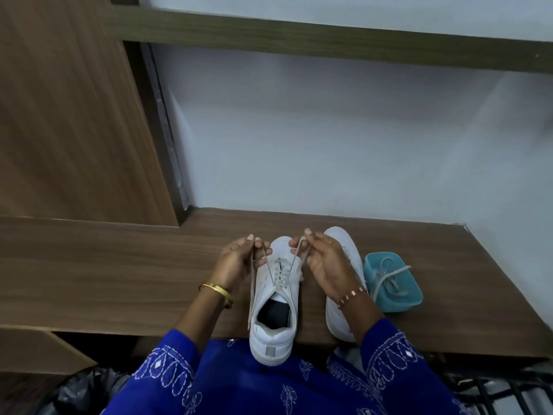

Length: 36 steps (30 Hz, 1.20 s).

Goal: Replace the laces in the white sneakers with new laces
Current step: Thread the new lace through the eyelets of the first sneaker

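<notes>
Wooden table (119, 265): brown grain, set against a pale wall, carrying all items below. Left white sneaker (273, 298): upright, toe toward the wall, heel overhanging the table's near edge, partly laced. Right white sneaker (341, 283): just beside the first, largely hidden behind the right forearm. Teal plastic container (398, 295): to the right of the sneakers, holding a loose pale lace (389, 278) that trails over its rim. Left hand (236, 259): gold bangle at the wrist, fingers pinching one end of the sneaker lace (279, 272), raised above the toe. Right hand (323, 262): beaded bracelet at the wrist, fingers pinching the lace's other end. Both strands run up from the eyelets; the left one hangs down past the shoe's side.
</notes>
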Each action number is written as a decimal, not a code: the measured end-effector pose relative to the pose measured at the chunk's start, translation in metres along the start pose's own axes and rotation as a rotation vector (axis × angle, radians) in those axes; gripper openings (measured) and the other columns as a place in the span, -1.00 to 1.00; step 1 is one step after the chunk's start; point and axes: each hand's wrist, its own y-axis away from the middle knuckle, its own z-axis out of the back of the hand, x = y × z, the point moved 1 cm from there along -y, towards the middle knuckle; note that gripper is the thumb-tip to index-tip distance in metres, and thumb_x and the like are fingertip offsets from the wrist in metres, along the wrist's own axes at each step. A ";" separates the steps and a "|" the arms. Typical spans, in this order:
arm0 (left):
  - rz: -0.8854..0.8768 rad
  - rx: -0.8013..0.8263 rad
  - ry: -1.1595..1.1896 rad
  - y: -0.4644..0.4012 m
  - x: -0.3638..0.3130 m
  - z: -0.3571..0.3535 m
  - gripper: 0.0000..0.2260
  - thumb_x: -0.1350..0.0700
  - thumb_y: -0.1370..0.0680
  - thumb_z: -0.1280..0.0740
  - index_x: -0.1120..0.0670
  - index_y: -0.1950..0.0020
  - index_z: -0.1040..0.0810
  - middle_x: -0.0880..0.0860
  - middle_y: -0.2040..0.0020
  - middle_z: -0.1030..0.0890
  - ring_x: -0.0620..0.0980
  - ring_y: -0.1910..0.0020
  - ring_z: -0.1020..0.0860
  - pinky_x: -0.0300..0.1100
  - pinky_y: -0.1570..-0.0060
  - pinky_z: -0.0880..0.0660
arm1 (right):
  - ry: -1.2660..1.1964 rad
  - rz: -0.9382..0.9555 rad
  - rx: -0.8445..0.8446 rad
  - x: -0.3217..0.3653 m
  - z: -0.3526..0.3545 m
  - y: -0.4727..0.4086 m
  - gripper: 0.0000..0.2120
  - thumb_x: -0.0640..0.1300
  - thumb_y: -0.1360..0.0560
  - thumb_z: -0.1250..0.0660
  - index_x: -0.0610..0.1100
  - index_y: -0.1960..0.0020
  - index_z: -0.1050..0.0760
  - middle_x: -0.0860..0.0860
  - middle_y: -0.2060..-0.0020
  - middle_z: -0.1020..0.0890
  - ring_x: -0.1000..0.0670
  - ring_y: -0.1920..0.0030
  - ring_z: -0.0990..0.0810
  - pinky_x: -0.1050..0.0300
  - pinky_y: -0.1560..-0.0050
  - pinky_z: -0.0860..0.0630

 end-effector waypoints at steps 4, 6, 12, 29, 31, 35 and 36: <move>-0.027 0.046 0.031 0.004 -0.004 -0.012 -0.79 0.20 -0.61 -0.13 0.13 0.18 -0.47 0.09 0.13 -0.58 -0.03 0.11 -0.55 -0.25 0.13 -0.51 | -0.019 0.036 0.061 0.016 -0.014 0.003 -0.79 -0.35 -0.53 -0.17 -0.25 0.25 -0.47 -0.06 0.39 -0.63 0.02 0.29 -0.64 0.07 0.00 -0.52; -0.045 0.084 0.082 0.005 -0.004 -0.019 -0.82 0.22 -0.60 -0.13 0.13 0.14 -0.48 0.11 0.11 -0.61 -0.03 0.12 -0.58 -0.28 0.18 -0.56 | 0.168 0.070 0.111 0.023 -0.019 0.008 -0.81 -0.34 -0.53 -0.20 -0.24 0.23 -0.49 0.00 0.37 -0.66 0.09 0.30 -0.64 0.22 0.10 -0.54; -0.109 0.091 -0.170 -0.005 0.000 -0.023 -0.77 0.26 -0.60 -0.15 0.12 0.15 -0.55 -0.03 0.38 -0.53 -0.18 0.48 -0.47 -0.35 0.36 -0.48 | 0.782 0.221 0.173 0.039 -0.025 0.000 -0.90 -0.26 -0.44 -0.41 -0.28 0.08 -0.60 0.04 0.24 -0.59 0.17 0.23 -0.56 0.40 0.14 -0.47; -0.321 0.108 -0.491 0.000 0.004 -0.028 -0.79 0.31 -0.52 -0.29 0.19 0.31 -0.42 -0.09 0.47 -0.43 -0.27 0.52 -0.40 -0.42 0.42 -0.34 | 1.124 0.304 0.227 0.051 -0.046 -0.013 -0.93 -0.27 -0.43 -0.41 -0.29 0.13 -0.61 0.11 0.31 -0.59 0.26 0.40 -0.51 0.51 0.33 -0.40; -0.337 0.113 -0.503 0.000 0.004 -0.030 -0.75 0.32 -0.52 -0.30 0.17 0.35 -0.40 -0.12 0.50 -0.40 -0.27 0.52 -0.37 -0.41 0.41 -0.31 | 1.170 0.310 0.232 0.053 -0.049 -0.014 -0.92 -0.27 -0.42 -0.41 -0.30 0.12 -0.62 0.11 0.31 -0.58 0.28 0.40 -0.50 0.52 0.29 -0.39; -0.338 0.087 -0.491 -0.001 0.003 -0.030 -0.79 0.31 -0.55 -0.24 0.17 0.26 -0.55 -0.16 0.46 -0.55 -0.27 0.49 -0.38 -0.42 0.41 -0.33 | 1.094 0.353 0.127 0.054 -0.050 -0.011 -0.90 -0.25 -0.41 -0.44 -0.30 0.22 -0.60 0.11 0.45 -0.56 0.23 0.55 -0.50 0.45 0.43 -0.42; -0.316 0.087 -0.456 -0.002 0.004 -0.031 -0.80 0.30 -0.56 -0.23 0.17 0.20 -0.59 -0.18 0.41 -0.58 -0.26 0.49 -0.38 -0.41 0.41 -0.34 | 1.040 0.366 0.079 0.053 -0.048 -0.009 -0.88 -0.22 -0.40 -0.45 -0.28 0.24 -0.59 0.08 0.47 -0.57 0.19 0.55 -0.50 0.39 0.42 -0.44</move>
